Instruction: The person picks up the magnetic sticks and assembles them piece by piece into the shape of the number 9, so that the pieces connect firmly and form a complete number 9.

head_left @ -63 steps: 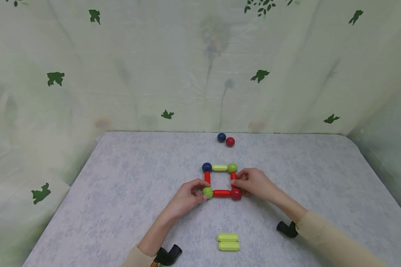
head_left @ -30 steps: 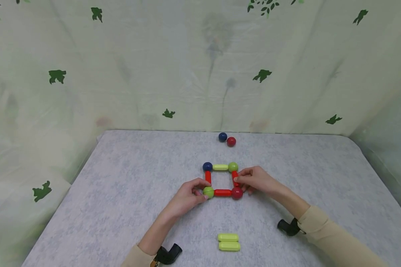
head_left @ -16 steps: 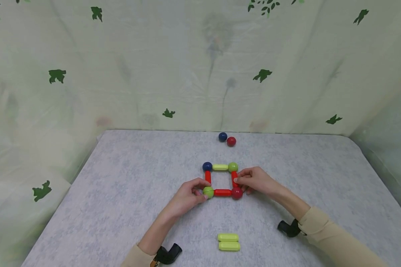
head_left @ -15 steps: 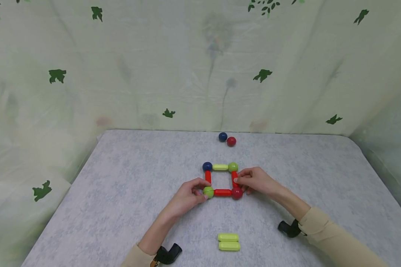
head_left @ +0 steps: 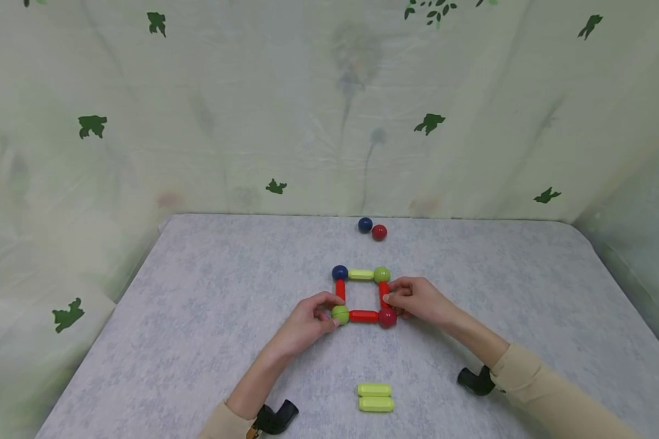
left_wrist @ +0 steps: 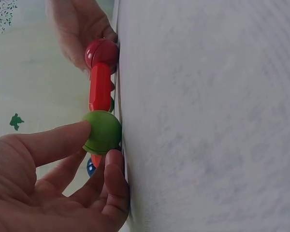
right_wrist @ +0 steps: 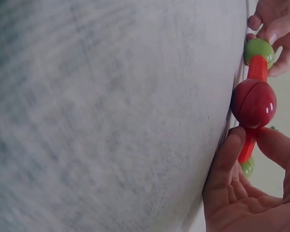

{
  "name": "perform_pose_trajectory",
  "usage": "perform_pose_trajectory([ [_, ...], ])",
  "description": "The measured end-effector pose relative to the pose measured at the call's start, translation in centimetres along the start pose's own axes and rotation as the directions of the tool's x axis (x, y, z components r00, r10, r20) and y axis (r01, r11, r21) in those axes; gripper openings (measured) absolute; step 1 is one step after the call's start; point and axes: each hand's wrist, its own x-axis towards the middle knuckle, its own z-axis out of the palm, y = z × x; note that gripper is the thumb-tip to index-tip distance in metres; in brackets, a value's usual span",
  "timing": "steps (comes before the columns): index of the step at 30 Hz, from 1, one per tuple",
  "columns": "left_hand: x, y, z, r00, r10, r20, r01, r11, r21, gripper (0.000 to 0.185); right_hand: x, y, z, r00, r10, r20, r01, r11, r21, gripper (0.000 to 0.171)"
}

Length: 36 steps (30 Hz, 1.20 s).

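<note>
A square of toy building rods and balls lies flat on the table. My left hand (head_left: 306, 320) pinches the green ball (head_left: 340, 314) at its near left corner, thumb in front and fingers by the left red rod (head_left: 340, 289). With thumb and fingers, my right hand (head_left: 420, 300) holds the right red rod (head_left: 384, 291), just behind the dark red ball (head_left: 387, 317). Another red rod (head_left: 364, 316) joins the two near balls. Along the far side, a yellow-green rod (head_left: 360, 274) links a blue ball (head_left: 340, 272) to a second green ball (head_left: 382, 274).
Behind the square sit a loose blue ball (head_left: 365, 225) and a loose red ball (head_left: 379, 232). Two loose yellow-green rods (head_left: 375, 396) lie side by side nearer me. A black wrist mount (head_left: 276, 418) and another black mount (head_left: 476, 381) stick out from the sleeves.
Both hands keep their holds. The right red rod, slightly slanted a second ago, now stands straighter, with the right hand shifted slightly left. The whole view has also shifted a little.
</note>
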Motion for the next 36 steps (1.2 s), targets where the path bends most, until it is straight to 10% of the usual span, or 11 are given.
perform_pose_trajectory([
  [12,0.0,-0.1,0.0,1.000,-0.005,-0.001,0.005,1.000,0.001,0.030,-1.9,0.1,-0.2,0.997,-0.072,-0.042,0.071,0.997,-0.031,0.037],
  [20,0.0,0.0,-0.1,1.000,-0.007,-0.004,0.007,1.000,0.001,0.030,-6.3,-0.6,0.7,0.952,-0.260,-0.161,0.198,0.926,-0.323,0.030],
  [36,-0.3,0.3,0.1,1.000,-0.009,-0.014,0.009,1.000,0.014,0.031,-10.4,-0.5,4.2,0.869,-0.371,0.327,0.477,0.804,-0.355,0.021],
])
